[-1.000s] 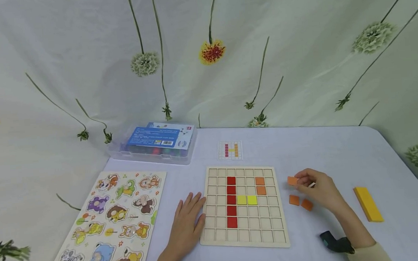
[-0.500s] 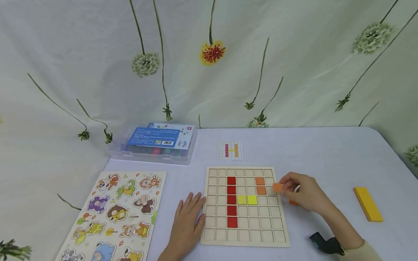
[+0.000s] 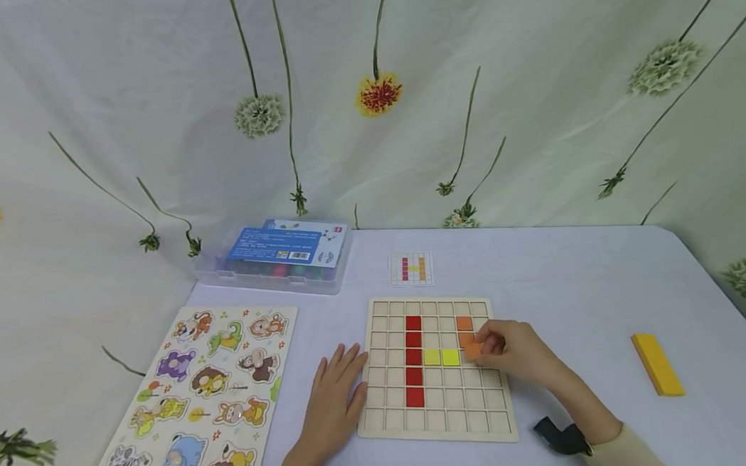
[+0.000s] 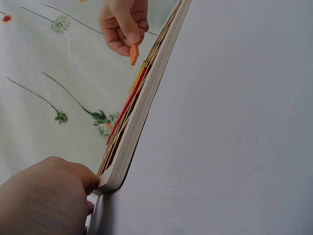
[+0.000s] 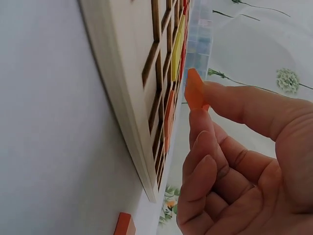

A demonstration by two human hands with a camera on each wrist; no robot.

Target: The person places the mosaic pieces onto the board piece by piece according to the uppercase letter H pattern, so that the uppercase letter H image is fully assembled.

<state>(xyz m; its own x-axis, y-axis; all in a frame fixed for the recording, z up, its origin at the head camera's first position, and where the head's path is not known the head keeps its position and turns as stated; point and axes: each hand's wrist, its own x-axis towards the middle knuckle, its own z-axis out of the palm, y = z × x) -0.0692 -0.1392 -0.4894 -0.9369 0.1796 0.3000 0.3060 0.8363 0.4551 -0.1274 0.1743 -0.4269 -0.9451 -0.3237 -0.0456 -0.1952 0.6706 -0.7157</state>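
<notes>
My right hand [image 3: 515,352] pinches a small orange square tile [image 5: 194,89] between thumb and fingertips. The tile is tilted, over the right part of a wooden grid board [image 3: 436,419], just right of two yellow tiles [image 3: 441,358]. On the board, a column of several red tiles [image 3: 413,359] stands left of the yellow pair. Two orange tiles [image 3: 464,324] fill cells at the upper right. My left hand [image 3: 332,399] lies flat with straight fingers, its fingertips and thumb at the board's left edge. Another orange tile [image 5: 124,224] lies on the table, hidden in the head view.
Behind the board lies a small pattern card [image 3: 410,277] showing red, yellow and orange squares. A clear plastic box [image 3: 272,260] with a blue-and-white leaflet sits at the back left. An animal puzzle board [image 3: 235,384] is at left, a yellow bar [image 3: 657,365] at right.
My right hand has carried the orange tile leftward from the table beside the board to over the grid. The left hand has stayed in place.
</notes>
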